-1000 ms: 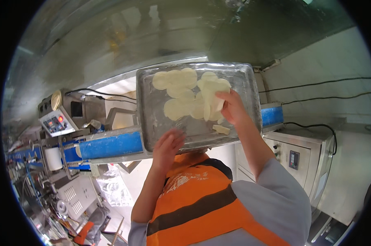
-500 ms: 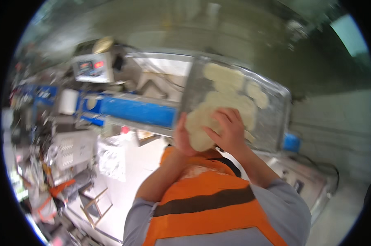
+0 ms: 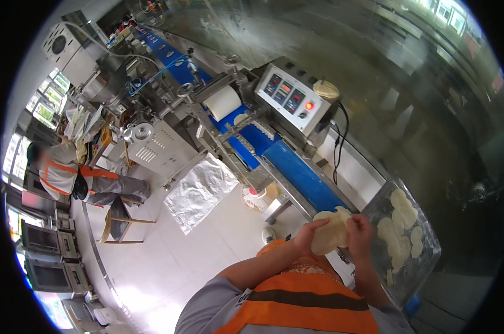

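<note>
1. The dough (image 3: 330, 236) is a stack of thin round pieces, held up in front of the person's chest. Its flat face is turned toward the camera and a little to the left. The long axis goes from the lower left up to the upper right.
2. The dough is pale cream, with soft uneven edges. The top edge folds over a little. How many pieces are in the stack, I cannot tell.
3. The left hand (image 3: 306, 232) takes the dough at its left edge. The fingers are bent around the rim and pinch it, with the thumb on the near face.
4. The right hand (image 3: 359, 234) takes the right edge in the same way. Its fingers close over the rim, so this grip also pinches the dough. The dough lies between both hands and touches both.
5. Just to the right of the hands there is a metal tray (image 3: 427, 261), tilted, with more round pale pieces (image 3: 399, 228) lying flat on it in rows. The held dough is near the tray's left rim, but it is apart from the pieces on it.
6. Behind the hands a blue belt (image 3: 302, 175) runs from the upper left down toward the hands. A grey control box (image 3: 291, 97) with a red button stands beside it, and a white roll (image 3: 224, 102) is mounted above the belt.
7. Far to the left, another person (image 3: 68, 175) in an orange and grey vest sits on a stool (image 3: 121, 222). A sheet of foil (image 3: 199, 192) lies on the floor (image 3: 168, 261), under the machine.
</note>
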A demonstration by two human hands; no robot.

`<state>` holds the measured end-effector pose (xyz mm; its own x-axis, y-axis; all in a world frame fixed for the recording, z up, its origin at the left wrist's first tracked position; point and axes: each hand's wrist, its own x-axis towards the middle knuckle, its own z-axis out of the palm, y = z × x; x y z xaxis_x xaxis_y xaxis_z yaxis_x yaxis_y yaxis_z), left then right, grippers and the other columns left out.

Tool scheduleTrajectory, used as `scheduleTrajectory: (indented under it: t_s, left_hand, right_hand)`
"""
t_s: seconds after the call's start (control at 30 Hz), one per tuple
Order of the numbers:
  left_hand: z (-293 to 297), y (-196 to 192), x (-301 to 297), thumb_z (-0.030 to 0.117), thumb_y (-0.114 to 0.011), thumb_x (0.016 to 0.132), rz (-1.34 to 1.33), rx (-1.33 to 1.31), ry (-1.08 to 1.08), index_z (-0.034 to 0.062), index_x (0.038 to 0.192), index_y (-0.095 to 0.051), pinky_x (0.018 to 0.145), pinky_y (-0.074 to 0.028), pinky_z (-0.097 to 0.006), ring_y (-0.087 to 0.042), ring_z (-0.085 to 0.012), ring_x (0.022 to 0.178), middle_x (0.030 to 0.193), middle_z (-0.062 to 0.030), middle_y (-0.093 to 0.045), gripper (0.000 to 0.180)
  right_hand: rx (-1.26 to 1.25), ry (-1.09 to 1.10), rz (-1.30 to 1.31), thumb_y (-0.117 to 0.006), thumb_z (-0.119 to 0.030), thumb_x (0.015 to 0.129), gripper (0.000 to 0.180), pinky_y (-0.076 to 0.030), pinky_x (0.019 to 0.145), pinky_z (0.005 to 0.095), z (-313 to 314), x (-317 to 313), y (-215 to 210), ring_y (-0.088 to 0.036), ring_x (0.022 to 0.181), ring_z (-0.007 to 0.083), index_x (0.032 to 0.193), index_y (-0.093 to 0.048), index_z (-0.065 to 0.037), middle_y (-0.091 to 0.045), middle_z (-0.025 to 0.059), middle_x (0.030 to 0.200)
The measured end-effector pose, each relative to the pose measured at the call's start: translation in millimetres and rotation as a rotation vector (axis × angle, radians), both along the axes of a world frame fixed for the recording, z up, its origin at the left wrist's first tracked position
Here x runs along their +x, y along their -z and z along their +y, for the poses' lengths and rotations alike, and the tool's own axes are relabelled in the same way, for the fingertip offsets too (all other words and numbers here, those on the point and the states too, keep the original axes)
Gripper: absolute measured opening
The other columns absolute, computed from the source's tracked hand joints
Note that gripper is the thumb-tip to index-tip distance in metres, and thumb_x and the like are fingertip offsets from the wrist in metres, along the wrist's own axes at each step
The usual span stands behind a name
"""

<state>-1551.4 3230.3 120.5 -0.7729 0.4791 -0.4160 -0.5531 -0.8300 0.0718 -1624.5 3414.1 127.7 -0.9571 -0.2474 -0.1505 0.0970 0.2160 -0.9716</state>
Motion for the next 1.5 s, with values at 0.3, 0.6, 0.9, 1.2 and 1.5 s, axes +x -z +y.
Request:
scheduleTrajectory:
  t_s: [0.3,0.6,0.9,1.2,1.5]
  left_hand:
    - [-98,-8,45,0.038,-0.058,0.092,-0.016,0.120,-0.078,0.0073,0.141,-0.048,0.093,-0.052,-0.048,-0.061,-0.0339,0.117,0.132,-0.0147,-0.060,0.059]
    - [-141,-1,72,0.036,-0.057,0.086,-0.026,0.179,-0.447,0.0059,0.139,-0.051,0.103,-0.045,-0.053,-0.056,-0.0385,0.123,0.135,-0.0174,-0.058,0.062]
    - [-154,4,86,0.038,-0.061,0.085,-0.083,0.034,-0.828,0.0040,0.134,-0.054,0.099,-0.049,-0.051,-0.061,-0.0366,0.115,0.126,-0.0160,-0.063,0.059]
    - [-145,7,76,0.041,-0.060,0.088,-0.029,0.052,-0.946,0.0040,0.137,-0.051,0.101,-0.047,-0.052,-0.058,-0.0369,0.120,0.132,-0.0165,-0.060,0.062]
    - [-147,-21,64,0.058,-0.044,0.096,-0.017,0.140,-0.890,0.0041,0.147,-0.042,0.109,-0.040,-0.051,-0.052,-0.0363,0.129,0.143,-0.0165,-0.052,0.074]
  right_hand:
    - [-1.035,0.097,-0.660,-0.055,-0.023,0.097,0.020,-0.054,0.086,0.0371,-83,-19,-22,-0.068,0.096,0.0226,0.107,-0.065,-0.009,-0.071,0.0068,0.102]
    - [-0.083,0.005,-0.403,-0.069,-0.019,0.087,0.034,-0.051,0.075,0.0316,-144,-94,72,-0.065,0.086,0.0179,0.112,-0.066,0.004,-0.068,0.0072,0.098]
    - [0.021,-0.202,-0.439,-0.073,-0.029,0.084,0.040,-0.055,0.072,0.0353,-295,-160,153,-0.068,0.089,0.0179,0.114,-0.067,-0.004,-0.071,0.0095,0.102]
    - [0.638,-0.186,0.438,-0.082,-0.032,0.077,0.042,-0.054,0.069,0.0302,-300,-156,148,-0.069,0.077,0.0170,0.102,-0.069,-0.002,-0.071,0.0094,0.087]
    - [-0.009,-0.816,0.519,-0.082,-0.026,0.080,0.028,-0.052,0.071,0.0315,-232,-36,-37,-0.065,0.078,0.0206,0.100,-0.071,-0.009,-0.068,0.0062,0.090]
